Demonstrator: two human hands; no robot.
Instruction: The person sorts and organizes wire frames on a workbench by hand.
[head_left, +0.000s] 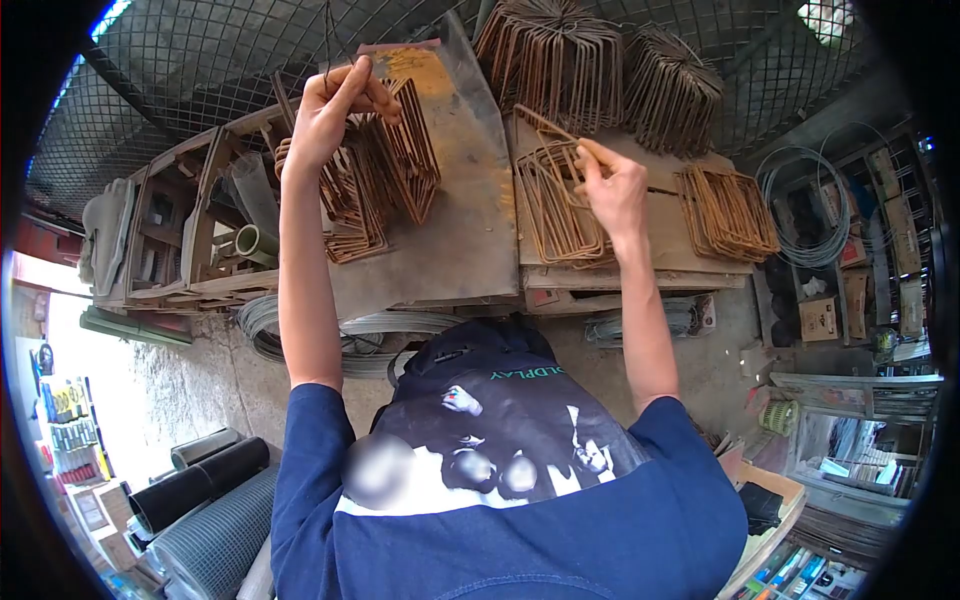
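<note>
My left hand [338, 115] is raised over the left part of the bench, thumb and fingers pinched together. Thin dark wire [328, 42] rises from its fingertips. Just below and beside it stands a bundle of rusty rectangular steel stirrups [412, 150], with more stirrups [350, 205] leaning next to them. My right hand [612, 190] is closed around one end of a thin rusty rod [545, 122], which slants up and to the left. Under that hand lies a stack of rectangular stirrups [545, 215], partly hidden by my fingers.
Another stirrup stack [728, 212] lies at the right. Tall stirrup bundles [550, 60] stand at the back against wire mesh [225, 60]. Coiled wire [808, 205] hangs at the right, and more coils [400, 325] lie under the metal-topped bench [460, 230]. Mesh rolls [215, 540] sit lower left.
</note>
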